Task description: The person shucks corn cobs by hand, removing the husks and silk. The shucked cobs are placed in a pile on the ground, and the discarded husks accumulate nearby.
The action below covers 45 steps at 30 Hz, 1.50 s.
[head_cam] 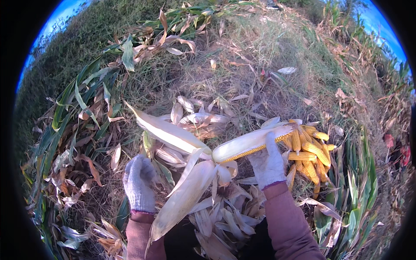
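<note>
In a white knit glove, my right hand grips a corn ear, with the thumb along its top. Yellow kernels show along the ear's lower edge, while a pale husk leaf still covers its upper face. Two large husk leaves, one upper-left and one lower-left, are peeled back and spread from the ear's base. My left hand, gloved too, is apart from these leaves at the left. Its fingers are curled and partly blurred, so whether anything is inside them is unclear.
Bare yellow cobs lie heaped just right of my right hand. Ears still in husk rest on dry grass ahead. Loose husks pile up close to my body. Cut corn stalks line the left, with more leaves at right.
</note>
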### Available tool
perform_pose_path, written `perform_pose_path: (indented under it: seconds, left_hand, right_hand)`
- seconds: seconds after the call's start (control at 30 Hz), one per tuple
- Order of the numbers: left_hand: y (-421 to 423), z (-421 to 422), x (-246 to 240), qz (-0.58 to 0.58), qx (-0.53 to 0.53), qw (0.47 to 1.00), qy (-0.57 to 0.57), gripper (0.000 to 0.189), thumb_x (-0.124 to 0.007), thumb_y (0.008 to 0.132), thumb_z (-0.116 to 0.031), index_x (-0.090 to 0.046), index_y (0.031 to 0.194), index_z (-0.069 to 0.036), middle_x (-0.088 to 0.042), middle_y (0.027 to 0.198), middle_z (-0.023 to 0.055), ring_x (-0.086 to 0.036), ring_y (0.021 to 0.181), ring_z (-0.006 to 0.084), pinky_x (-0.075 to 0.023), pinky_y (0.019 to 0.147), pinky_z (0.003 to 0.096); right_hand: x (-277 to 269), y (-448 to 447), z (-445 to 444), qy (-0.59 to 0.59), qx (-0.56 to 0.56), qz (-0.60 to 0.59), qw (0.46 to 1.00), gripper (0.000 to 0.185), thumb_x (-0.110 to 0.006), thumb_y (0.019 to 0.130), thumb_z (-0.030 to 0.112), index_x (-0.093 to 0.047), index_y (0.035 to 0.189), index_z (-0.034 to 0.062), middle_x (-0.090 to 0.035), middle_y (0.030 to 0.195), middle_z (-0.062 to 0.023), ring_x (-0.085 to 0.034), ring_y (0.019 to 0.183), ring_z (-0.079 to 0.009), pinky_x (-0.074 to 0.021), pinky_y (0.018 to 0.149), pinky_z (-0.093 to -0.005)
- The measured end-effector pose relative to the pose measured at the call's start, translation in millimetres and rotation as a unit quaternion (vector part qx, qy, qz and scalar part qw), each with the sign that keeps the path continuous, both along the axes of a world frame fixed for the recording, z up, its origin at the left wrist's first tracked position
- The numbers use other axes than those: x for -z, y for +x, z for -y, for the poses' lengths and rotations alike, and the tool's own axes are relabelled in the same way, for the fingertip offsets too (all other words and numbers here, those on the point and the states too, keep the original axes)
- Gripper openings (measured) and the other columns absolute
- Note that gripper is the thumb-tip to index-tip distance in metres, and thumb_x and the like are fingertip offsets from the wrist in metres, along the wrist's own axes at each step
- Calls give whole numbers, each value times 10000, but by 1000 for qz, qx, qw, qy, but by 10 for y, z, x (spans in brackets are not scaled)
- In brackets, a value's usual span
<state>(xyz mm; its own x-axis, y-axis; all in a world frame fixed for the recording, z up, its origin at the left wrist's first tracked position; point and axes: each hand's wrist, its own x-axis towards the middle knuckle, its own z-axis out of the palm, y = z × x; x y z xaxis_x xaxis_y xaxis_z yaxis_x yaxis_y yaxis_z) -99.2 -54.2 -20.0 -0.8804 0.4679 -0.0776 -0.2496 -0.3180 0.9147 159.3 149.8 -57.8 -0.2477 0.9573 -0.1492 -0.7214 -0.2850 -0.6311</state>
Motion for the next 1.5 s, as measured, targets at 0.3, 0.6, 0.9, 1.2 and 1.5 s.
perform_pose_path:
  seconds: [0.3,0.6,0.9,1.2,1.5]
  left_hand:
    - [417,49,-231,-110,264,958,-17,282,-620,1030,-220,-692,1126,34,-721,925,94,-656,802,148,-527,790,285]
    - [836,-222,255,249,541,803,32,464,-488,1107,-304,-499,1435,25,-658,1293,154,-656,1185,243,-532,1009,372]
    - [442,-196,269,269,259,926,57,660,-625,942,-572,-575,1149,52,-653,979,168,-660,868,271,-582,856,405]
    - [341,-181,227,217,162,963,15,672,-658,936,-529,-582,1212,79,-676,1026,177,-686,937,283,-589,892,417]
    - [380,-173,222,186,130,974,16,592,-664,942,-469,-582,1232,40,-670,1020,157,-672,930,275,-580,884,420]
  right_hand:
    - [-157,-17,99,139,123,135,973,459,-660,1003,114,-482,1419,37,-592,1306,-97,-609,1186,-191,-550,982,-389]
    - [-378,-167,819,291,-108,207,928,632,-802,860,87,-496,1410,36,-507,1438,-162,-528,1337,-290,-472,1104,-429]
    - [-163,-366,1008,726,-142,389,549,415,-681,886,135,-579,1287,108,-608,1272,-139,-617,1192,-371,-501,1029,-498]
    - [-246,-284,961,488,-360,493,624,367,-726,917,425,-662,1038,85,-692,983,-113,-702,881,-312,-560,788,-409]
    - [-199,-198,1012,596,-390,529,461,426,-680,886,535,-627,886,113,-657,771,-108,-694,777,-328,-522,669,-469]
